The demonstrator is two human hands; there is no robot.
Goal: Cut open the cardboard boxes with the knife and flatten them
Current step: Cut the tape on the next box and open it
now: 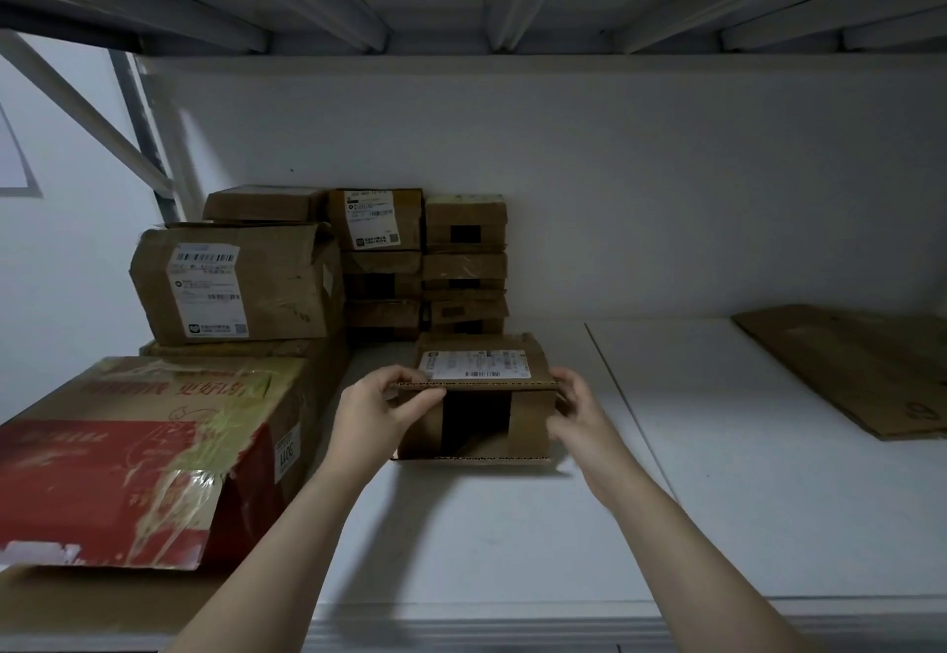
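A small brown cardboard box (479, 419) with a white shipping label on top stands on the white shelf (512, 524), its near end partly open and dark inside. My left hand (382, 409) pinches the box's top front edge at the left corner. My right hand (581, 414) grips the right front corner of the same box. No knife is in view.
Several taped cardboard boxes (420, 263) are stacked against the back wall. A bigger labelled box (235, 283) and a torn red box (143, 463) sit at the left. A flattened cardboard sheet (845, 365) lies at the right. Another shelf hangs overhead.
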